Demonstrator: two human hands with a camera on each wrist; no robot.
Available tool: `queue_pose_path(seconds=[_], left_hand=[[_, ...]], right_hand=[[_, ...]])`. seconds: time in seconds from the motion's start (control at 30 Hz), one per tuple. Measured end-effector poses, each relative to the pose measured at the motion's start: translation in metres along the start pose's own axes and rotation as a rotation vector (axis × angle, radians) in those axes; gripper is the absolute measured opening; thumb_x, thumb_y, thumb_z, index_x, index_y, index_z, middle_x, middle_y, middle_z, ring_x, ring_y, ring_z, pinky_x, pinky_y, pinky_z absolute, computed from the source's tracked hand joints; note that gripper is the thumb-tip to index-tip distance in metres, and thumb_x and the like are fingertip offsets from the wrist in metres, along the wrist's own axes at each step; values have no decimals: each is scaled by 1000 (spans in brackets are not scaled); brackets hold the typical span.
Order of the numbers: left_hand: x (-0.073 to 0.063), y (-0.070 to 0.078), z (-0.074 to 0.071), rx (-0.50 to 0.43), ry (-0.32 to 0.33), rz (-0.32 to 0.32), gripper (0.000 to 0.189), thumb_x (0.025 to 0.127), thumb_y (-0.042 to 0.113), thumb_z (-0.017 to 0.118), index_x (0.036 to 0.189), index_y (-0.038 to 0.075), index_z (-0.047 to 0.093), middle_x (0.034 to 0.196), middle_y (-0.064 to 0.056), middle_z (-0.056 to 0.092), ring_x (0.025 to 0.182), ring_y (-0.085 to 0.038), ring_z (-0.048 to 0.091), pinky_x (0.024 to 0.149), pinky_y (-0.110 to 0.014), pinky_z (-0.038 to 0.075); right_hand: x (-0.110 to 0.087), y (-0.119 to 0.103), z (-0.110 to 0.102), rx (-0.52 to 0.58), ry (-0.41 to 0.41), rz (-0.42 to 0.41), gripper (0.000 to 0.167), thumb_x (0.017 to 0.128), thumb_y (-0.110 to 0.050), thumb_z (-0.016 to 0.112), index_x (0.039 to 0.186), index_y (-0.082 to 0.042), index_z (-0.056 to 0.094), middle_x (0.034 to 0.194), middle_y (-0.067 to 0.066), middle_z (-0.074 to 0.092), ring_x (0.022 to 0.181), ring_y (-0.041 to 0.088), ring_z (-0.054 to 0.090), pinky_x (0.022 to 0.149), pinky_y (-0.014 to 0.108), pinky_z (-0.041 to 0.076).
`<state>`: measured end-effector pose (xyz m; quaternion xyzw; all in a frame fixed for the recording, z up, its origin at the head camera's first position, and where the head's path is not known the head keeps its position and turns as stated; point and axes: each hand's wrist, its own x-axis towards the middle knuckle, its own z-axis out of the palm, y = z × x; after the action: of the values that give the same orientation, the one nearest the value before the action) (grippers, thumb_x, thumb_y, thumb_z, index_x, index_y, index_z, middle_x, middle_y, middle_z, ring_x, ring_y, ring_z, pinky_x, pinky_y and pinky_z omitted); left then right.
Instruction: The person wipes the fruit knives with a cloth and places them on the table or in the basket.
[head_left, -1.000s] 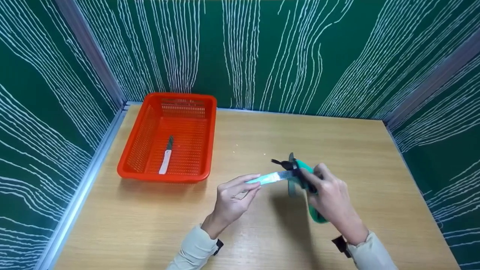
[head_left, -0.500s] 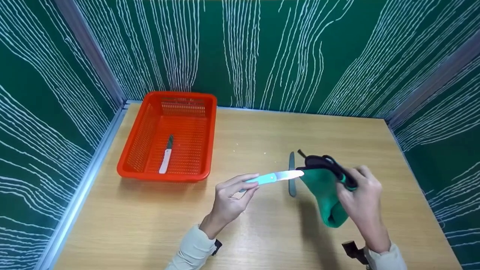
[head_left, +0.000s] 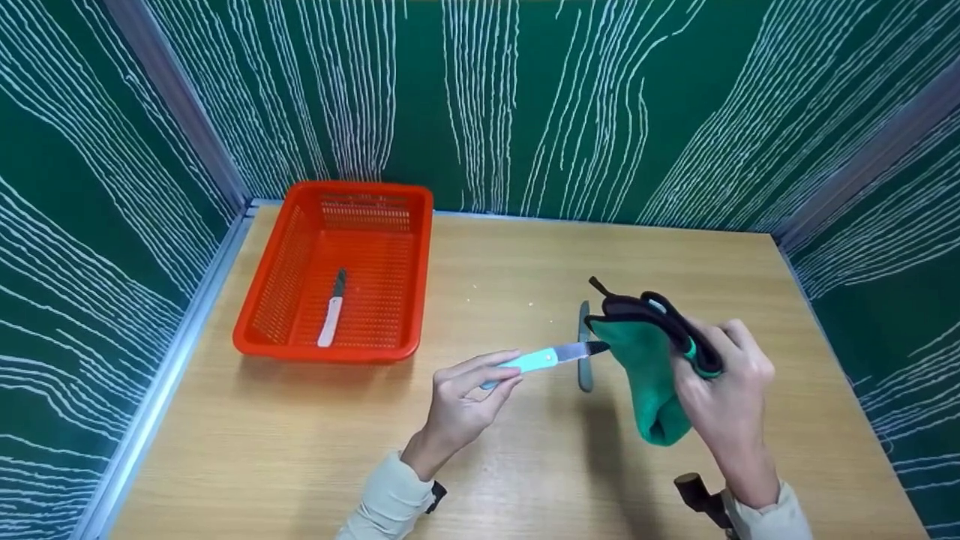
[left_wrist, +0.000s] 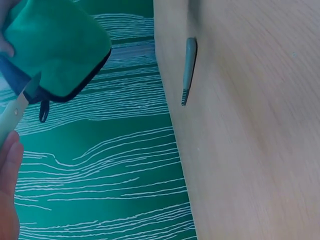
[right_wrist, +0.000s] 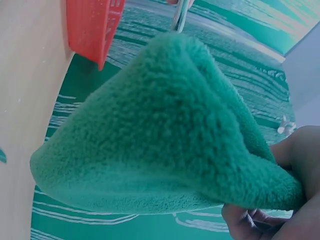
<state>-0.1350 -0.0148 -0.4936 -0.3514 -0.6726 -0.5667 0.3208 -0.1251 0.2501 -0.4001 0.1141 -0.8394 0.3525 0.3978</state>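
Observation:
My left hand (head_left: 461, 409) pinches a small knife by its pale turquoise handle (head_left: 534, 361), blade pointing right. The green cloth (head_left: 646, 375) with black trim and a small loop hangs from my right hand (head_left: 726, 405), which grips its bunched upper edge. In the head view the blade tip meets the cloth's left edge; contact cannot be told. Fuzzy cloth (right_wrist: 150, 125) fills most of the right wrist view and hides most of the held knife. A second knife with a grey-green handle (left_wrist: 190, 57) lies on the table between the hands and the back wall.
At the left rear of the table (head_left: 510, 262) stands a red plastic basket (head_left: 255, 346). Inside it lies a knife with a white handle (head_left: 331, 322). Green panels with white wavy lines close off the back and sides. A few tiny pale specks dot the wood.
The cloth, which was around the blade a second ago, has slid off to the right and exposed it. The held knife has stayed nearly in place, its blade's glare now gone.

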Motion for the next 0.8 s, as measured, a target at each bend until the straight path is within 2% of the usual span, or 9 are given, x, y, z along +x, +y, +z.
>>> queue_pose_path(seconds=[0.1,0.2,0.33,0.4,0.53,0.8], left_hand=[[1,1,2,-17,-4,2,21,73,-9,75,93,-6,71,103,-20,68,95,-27,68,79,-30,55],[5,5,4,-42,6,7,22,70,-13,75,91,-8,71,101,-22,68,94,-28,68,78,-30,56],[13,18,3,-69,28,-7,19,70,-14,74,89,-11,70,97,-25,68,90,-31,68,78,-32,56],[17,25,2,-85,41,-19,20,70,-15,74,89,-12,70,96,-26,68,89,-33,68,77,-34,56],[22,32,0,-108,63,-44,24,68,-17,74,92,-11,70,96,-26,68,89,-33,68,77,-37,56],[19,29,2,-111,75,-53,26,67,-19,74,91,-11,70,95,-26,68,88,-34,68,77,-37,56]], right_hand=[[1,-10,3,-4,-3,-50,21,71,12,66,91,6,72,76,16,55,64,9,43,55,13,31],[-3,-13,8,-20,-28,-116,31,69,11,67,98,2,72,80,15,57,65,15,48,56,15,34],[-13,-24,21,-26,-124,-231,54,60,17,66,110,-4,70,87,12,56,67,15,53,54,18,43],[-20,-29,29,-36,-181,-295,61,56,17,64,113,-5,69,89,11,55,68,16,55,53,21,49],[-32,-35,41,-89,-275,-385,60,54,14,65,111,-3,70,89,12,54,67,21,55,50,30,53],[-36,-34,41,-219,-413,-419,52,57,6,78,107,-4,72,89,11,49,77,24,50,47,31,52]])
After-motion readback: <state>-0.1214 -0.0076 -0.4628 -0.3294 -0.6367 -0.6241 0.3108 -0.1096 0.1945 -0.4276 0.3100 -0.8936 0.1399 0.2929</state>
